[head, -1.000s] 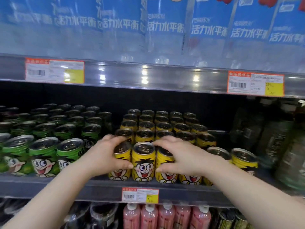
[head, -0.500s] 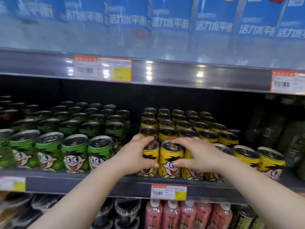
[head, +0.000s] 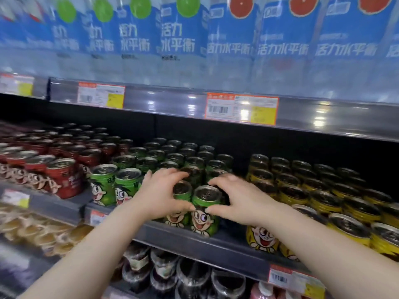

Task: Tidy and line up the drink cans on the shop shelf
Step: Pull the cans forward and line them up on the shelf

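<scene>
Green cans (head: 204, 221) upright, cartoon faces outward, left hand (head: 159, 195) and right hand (head: 239, 201) each gripping one

Shop aisle, stocked shelves (head: 216, 240), orange price tags (head: 241, 108), rows of drink cans (head: 302, 190)

On my feed the person's body shows only as two bare hands and arms. The left hand (head: 159, 197) and the right hand (head: 239, 201) are ungloved, with slim fingers (head: 170, 174). The left forearm (head: 97, 251) and the right forearm (head: 323, 244) are bare skin all the way to the bottom edge of the picture. The nails are too blurred for me to make out.
</scene>
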`<action>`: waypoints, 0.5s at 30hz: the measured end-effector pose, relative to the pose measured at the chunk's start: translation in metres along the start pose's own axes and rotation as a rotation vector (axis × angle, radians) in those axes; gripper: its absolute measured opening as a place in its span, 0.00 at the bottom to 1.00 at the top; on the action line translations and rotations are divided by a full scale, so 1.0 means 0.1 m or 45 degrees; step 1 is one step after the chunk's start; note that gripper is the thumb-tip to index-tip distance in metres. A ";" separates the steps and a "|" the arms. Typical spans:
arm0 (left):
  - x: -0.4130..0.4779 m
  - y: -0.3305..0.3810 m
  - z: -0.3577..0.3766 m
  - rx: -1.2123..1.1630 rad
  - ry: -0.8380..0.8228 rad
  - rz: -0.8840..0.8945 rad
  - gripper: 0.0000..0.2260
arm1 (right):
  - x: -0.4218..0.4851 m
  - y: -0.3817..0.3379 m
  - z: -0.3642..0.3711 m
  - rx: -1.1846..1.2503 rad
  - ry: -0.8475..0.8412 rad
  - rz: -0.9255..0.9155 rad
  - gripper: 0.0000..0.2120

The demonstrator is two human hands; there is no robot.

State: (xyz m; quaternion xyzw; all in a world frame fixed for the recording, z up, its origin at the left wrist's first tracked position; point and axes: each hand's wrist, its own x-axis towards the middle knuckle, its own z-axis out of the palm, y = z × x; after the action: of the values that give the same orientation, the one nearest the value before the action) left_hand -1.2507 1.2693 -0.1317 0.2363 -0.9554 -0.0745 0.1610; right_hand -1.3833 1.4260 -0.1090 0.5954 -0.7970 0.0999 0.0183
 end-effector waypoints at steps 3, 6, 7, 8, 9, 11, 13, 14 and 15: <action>-0.01 -0.10 0.02 0.198 -0.137 0.047 0.40 | 0.18 -0.10 0.08 0.016 -0.123 0.023 0.41; -0.03 -0.11 0.08 0.335 -0.131 0.094 0.37 | 0.23 -0.12 0.19 0.003 -0.203 0.044 0.42; -0.03 -0.10 0.09 0.330 -0.125 0.092 0.37 | 0.23 -0.12 0.20 0.000 -0.210 0.049 0.42; -0.03 -0.10 0.10 0.321 -0.126 0.090 0.36 | 0.24 -0.11 0.20 -0.004 -0.217 0.049 0.41; -0.03 -0.10 0.10 0.314 -0.130 0.090 0.36 | 0.24 -0.10 0.19 -0.007 -0.228 0.050 0.41; -0.04 -0.09 0.08 0.307 -0.138 0.083 0.35 | 0.25 -0.09 0.17 0.002 -0.245 0.053 0.41; -0.05 -0.06 0.07 0.298 -0.141 0.067 0.35 | 0.25 -0.08 0.16 0.026 -0.251 0.053 0.41; -0.06 -0.04 0.07 0.297 -0.142 0.061 0.34 | 0.24 -0.08 0.16 0.039 -0.255 0.056 0.40; -0.07 -0.02 0.06 0.299 -0.143 0.057 0.34 | 0.24 -0.08 0.16 0.057 -0.260 0.062 0.40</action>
State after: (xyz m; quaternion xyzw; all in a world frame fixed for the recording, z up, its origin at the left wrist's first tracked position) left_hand -1.2460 1.2711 -0.1397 0.2277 -0.9700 0.0282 0.0800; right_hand -1.3812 1.3982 -0.1200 0.5831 -0.8066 0.0568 -0.0788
